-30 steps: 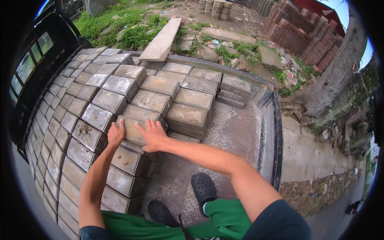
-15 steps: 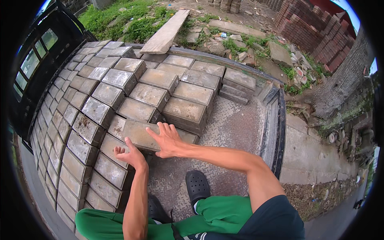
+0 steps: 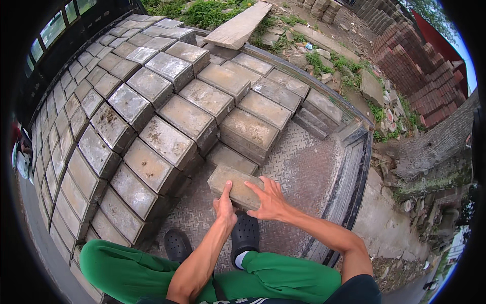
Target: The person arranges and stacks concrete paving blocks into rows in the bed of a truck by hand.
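Between my two hands is a grey-tan concrete paving block (image 3: pixel 234 183), held above the metal truck bed. My left hand (image 3: pixel 225 205) grips its near left side, thumb on top. At the block's right end my right hand (image 3: pixel 271 198) clasps it, thumb and fingers bent over the top and edge; the undersides of both hands' grips are hidden. Just beyond the held block, a lower paving block (image 3: pixel 232 158) lies on the bed beside a taller stack (image 3: pixel 249 129). Rows of stacked paving blocks (image 3: pixel 148 163) rise to the left of my hands.
Diamond-plate flooring (image 3: pixel 309 157) lies under my dark clogs (image 3: pixel 245 234). The truck's side rail (image 3: pixel 349 187) borders the right. A wooden plank (image 3: pixel 240 25) rests on the far rail. Beyond stand a tree trunk (image 3: pixel 430 152) and reddish brick stacks (image 3: pixel 405 66).
Both hands have closed on a paving block, which has come off the row toward me and to the right. The view has shifted, and my feet appear further left.
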Action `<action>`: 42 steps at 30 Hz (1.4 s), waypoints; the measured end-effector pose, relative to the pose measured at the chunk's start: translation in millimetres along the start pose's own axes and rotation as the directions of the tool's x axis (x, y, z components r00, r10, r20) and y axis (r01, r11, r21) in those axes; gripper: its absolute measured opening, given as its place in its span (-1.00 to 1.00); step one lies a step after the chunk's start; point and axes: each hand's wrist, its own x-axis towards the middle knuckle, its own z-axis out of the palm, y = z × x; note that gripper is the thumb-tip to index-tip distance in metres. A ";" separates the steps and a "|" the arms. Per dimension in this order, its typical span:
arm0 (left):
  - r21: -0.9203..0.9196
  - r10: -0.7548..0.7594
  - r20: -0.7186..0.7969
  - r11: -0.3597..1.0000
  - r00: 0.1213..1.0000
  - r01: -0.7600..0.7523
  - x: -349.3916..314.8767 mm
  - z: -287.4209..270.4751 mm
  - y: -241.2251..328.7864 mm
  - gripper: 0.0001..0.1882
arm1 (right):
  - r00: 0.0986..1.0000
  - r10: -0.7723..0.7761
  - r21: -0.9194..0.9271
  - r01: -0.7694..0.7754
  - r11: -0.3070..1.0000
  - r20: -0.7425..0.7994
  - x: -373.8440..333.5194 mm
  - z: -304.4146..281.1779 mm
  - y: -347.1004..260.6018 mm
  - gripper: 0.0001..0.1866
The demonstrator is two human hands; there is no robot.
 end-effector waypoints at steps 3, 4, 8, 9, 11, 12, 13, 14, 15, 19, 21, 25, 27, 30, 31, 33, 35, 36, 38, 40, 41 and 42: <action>0.099 -0.040 -0.034 0.994 0.999 0.043 7.3 -4.7 -21.4 -0.10 | 0.996 0.077 0.085 -0.080 0.993 0.039 -24.1 22.8 19.3 0.03; 0.143 -0.051 -0.017 0.988 0.999 0.053 9.4 -6.2 -25.7 -0.10 | 0.996 0.070 0.090 -0.075 0.993 0.054 -26.3 27.8 22.1 0.03; 0.116 -0.036 0.054 0.993 0.998 0.029 23.8 -6.7 -31.9 -0.19 | 0.994 0.105 0.100 -0.107 0.989 0.020 -21.9 37.7 28.4 0.01; 0.114 -0.033 0.042 0.993 0.999 0.028 30.1 -5.2 -31.5 -0.19 | 0.994 0.112 0.092 -0.113 0.989 0.005 -16.4 37.2 29.4 0.01; 0.298 0.036 0.037 0.953 0.999 -0.045 45.1 2.2 -26.5 -0.16 | 0.990 0.141 0.100 -0.141 0.985 0.007 -3.5 36.6 31.3 0.01; 0.302 0.043 0.026 0.952 0.999 -0.049 49.6 6.4 -19.4 -0.16 | 0.985 0.171 0.106 -0.170 0.980 0.002 4.4 36.2 31.6 0.01; 0.308 0.034 0.044 0.950 0.998 -0.046 52.0 15.1 -11.7 -0.12 | 0.986 0.166 0.112 -0.161 0.981 -0.031 11.4 37.0 35.2 0.01; 0.311 0.027 0.060 0.949 0.998 -0.045 55.8 22.7 -4.5 -0.08 | 0.986 0.165 0.113 -0.160 0.981 -0.029 21.1 38.5 37.7 0.01; 0.275 0.003 0.066 0.961 0.998 -0.021 64.1 29.3 -0.5 -0.10 | 0.982 0.182 0.084 -0.177 0.981 -0.055 31.8 41.2 40.0 0.02; 0.451 0.047 -0.057 0.892 0.997 -0.016 118.1 26.0 4.6 -0.14 | 0.990 0.084 -0.075 -0.093 0.993 -0.116 64.5 57.9 43.7 0.02; 0.513 0.137 0.031 0.848 0.990 -0.133 132.0 8.5 -3.4 -0.08 | 0.985 0.025 -0.092 -0.042 0.995 -0.171 64.8 64.6 37.8 0.03; 0.523 0.035 0.201 0.841 0.979 -0.138 95.1 23.1 -11.5 0.10 | 0.941 0.122 0.056 -0.109 0.992 -0.316 34.0 75.0 61.2 0.09; 0.513 -0.044 0.123 0.858 0.991 -0.026 80.2 31.5 -3.6 0.12 | 0.929 0.197 0.152 -0.156 0.976 -0.313 21.9 75.1 67.6 0.11; 0.438 -0.162 0.120 0.894 0.980 0.094 91.0 25.5 3.6 0.14 | 0.930 0.285 0.288 -0.214 0.933 -0.232 4.4 72.4 73.7 0.14; 0.356 -0.174 0.218 0.930 0.960 0.087 91.8 28.4 5.4 0.13 | 0.940 0.300 0.323 -0.237 0.916 -0.163 -0.8 68.3 77.3 0.14; 0.216 -0.172 0.322 0.971 0.931 0.104 96.2 34.4 -0.5 0.03 | 0.957 0.287 0.348 -0.254 0.903 -0.046 -12.9 60.0 83.1 0.14; 0.159 -0.123 0.279 0.984 0.952 0.080 115.1 29.1 -14.8 -0.02 | 0.965 0.253 0.378 -0.259 0.889 0.066 -13.6 57.5 72.6 0.15; 0.098 -0.071 0.235 0.994 0.969 0.049 124.4 24.0 -20.2 -0.06 | 0.954 0.292 0.429 -0.292 0.855 0.066 -9.6 61.3 62.0 0.14; 0.119 -0.052 0.144 0.992 0.988 0.035 107.7 39.5 -29.1 -0.11 | 0.934 0.348 0.460 -0.344 0.819 0.078 -10.1 70.8 58.1 0.13; 0.142 -0.015 0.038 0.990 0.999 0.010 89.4 50.5 -31.7 -0.15 | 0.901 0.433 0.611 -0.358 0.706 0.027 -5.9 92.1 43.0 0.10; 0.238 0.050 0.012 0.970 0.999 -0.051 85.9 49.1 -33.6 -0.13 | 0.888 0.458 0.630 -0.335 0.701 -0.037 -2.9 104.7 31.5 0.08; 0.334 0.116 -0.008 0.937 0.993 -0.106 82.9 46.3 -33.8 -0.11 | 0.893 0.449 0.634 -0.333 0.698 -0.026 -0.4 114.7 23.0 0.08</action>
